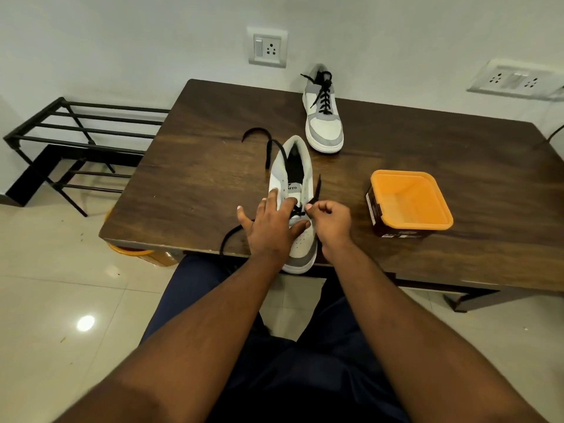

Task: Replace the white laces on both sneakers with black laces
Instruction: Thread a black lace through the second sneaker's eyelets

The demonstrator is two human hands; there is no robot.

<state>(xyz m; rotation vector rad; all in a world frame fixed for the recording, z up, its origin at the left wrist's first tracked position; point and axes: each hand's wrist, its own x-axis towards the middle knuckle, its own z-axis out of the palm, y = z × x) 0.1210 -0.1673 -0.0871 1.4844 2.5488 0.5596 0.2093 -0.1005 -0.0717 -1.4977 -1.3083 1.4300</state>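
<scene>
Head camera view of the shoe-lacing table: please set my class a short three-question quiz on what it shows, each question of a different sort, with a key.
1. True or false: the far grey-and-white sneaker by the wall is already laced in black.
2. Which hand pinches the black lace on the near grey-and-white sneaker? A) the left hand B) the right hand
3. Fill in: the open container on the dark wooden table, right of the near sneaker, has an ______ rim.

Key
1. True.
2. B; the left hand rests flat on the near sneaker.
3. Orange: the orange-rimmed square plastic tub.
</scene>
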